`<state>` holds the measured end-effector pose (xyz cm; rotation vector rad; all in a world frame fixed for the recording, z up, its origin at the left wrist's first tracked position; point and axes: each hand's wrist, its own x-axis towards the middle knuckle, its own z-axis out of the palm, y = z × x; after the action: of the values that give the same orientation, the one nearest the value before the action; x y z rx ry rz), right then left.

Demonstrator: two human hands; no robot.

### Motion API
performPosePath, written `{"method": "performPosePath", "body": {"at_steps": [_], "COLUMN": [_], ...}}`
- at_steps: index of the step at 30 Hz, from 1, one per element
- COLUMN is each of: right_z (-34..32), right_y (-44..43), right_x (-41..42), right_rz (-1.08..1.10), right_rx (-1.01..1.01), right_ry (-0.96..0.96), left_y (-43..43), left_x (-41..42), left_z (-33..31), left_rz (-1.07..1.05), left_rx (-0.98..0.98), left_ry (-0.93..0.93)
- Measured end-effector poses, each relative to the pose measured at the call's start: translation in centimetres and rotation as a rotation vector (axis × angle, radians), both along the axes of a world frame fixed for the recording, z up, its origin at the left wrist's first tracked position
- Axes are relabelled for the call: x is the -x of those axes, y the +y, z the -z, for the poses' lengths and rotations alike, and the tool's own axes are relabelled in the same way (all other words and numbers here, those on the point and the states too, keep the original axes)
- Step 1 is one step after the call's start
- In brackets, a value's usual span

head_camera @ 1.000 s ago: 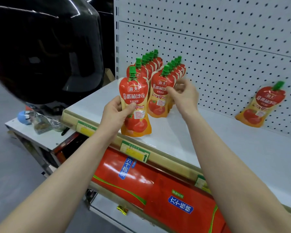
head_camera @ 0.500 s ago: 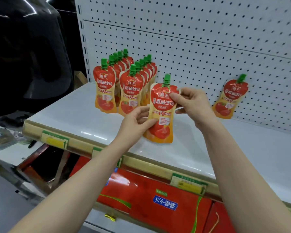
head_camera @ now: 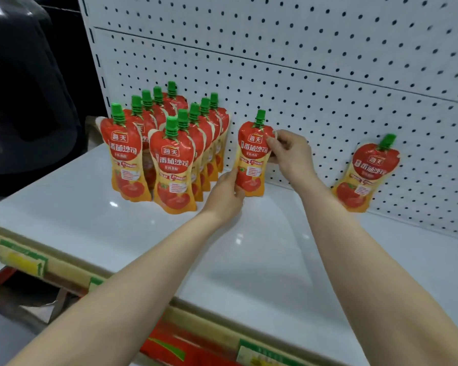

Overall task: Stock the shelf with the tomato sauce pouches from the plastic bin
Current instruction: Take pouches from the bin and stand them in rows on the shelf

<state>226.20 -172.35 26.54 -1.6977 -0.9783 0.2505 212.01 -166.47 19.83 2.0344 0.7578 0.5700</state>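
Observation:
I hold one red and yellow tomato sauce pouch [head_camera: 252, 157] with a green cap upright near the back of the white shelf [head_camera: 249, 247]. My left hand [head_camera: 226, 195] grips its lower left edge and my right hand [head_camera: 288, 154] pinches its upper right edge. To its left stand two rows of several matching pouches [head_camera: 169, 146], caps up. A single pouch [head_camera: 365, 175] leans against the pegboard at the right. The plastic bin is out of view.
A white pegboard back panel [head_camera: 302, 62] rises behind the shelf. The shelf's front rail [head_camera: 64, 268] carries green and yellow price tags. Red packaging [head_camera: 167, 347] shows on the level below. A large black shape [head_camera: 24, 88] fills the left.
The held pouch has moved from the shelf's front towards the pegboard, right of the two rows. Both hands stayed on it. The view shifted slightly.

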Motion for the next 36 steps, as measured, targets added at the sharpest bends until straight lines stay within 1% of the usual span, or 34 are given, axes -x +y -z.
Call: {"method": "performPosePath", "body": {"at_steps": [3,7,13,17,22,24,27,31,33,36], "right_z": [0.4,0.4,0.9,1.1,0.8,0.8,1.1,1.6,2.0,3.1], "right_y": [1.7,3.3,4.2,4.5,3.9,2.9,0.5,-4.5,-7.6,-12.9], "right_x": [-1.6,-2.9,-3.5,-3.8,-3.6,-3.3,-2.3,0.4,2.3,6.0], "right_rz": [-0.008,-0.02,-0.016,-0.015,0.034,0.081,0.142,0.141,0.156,0.231], "right_rx": [0.029,0.009,-0.036,-0.031,0.004,0.016,0.089,0.215,0.221,0.178], "right_ry": [-0.079,-0.115,-0.132,-0.15,-0.225,-0.259,-0.355,-0.519,-0.572,-0.589], "left_y": [1.2,1.8,2.4,2.4,2.7,2.5,1.7,-0.8,-2.5,-5.7], "left_x": [-1.1,-2.2,-2.8,-3.1,-2.7,-2.1,-0.8,1.7,3.2,6.2], "left_z": [0.2,0.4,0.6,0.8,0.7,0.6,-0.1,-1.3,-1.8,-1.9], "left_rz": [-0.037,-0.072,-0.129,-0.141,-0.11,-0.065,-0.007,0.033,0.06,0.12], "left_rx": [-0.029,0.005,-0.008,0.021,0.017,0.016,0.006,-0.004,-0.01,-0.004], "left_ry": [-0.014,-0.018,0.01,0.003,0.04,0.033,-0.02,-0.108,-0.175,-0.266]}}
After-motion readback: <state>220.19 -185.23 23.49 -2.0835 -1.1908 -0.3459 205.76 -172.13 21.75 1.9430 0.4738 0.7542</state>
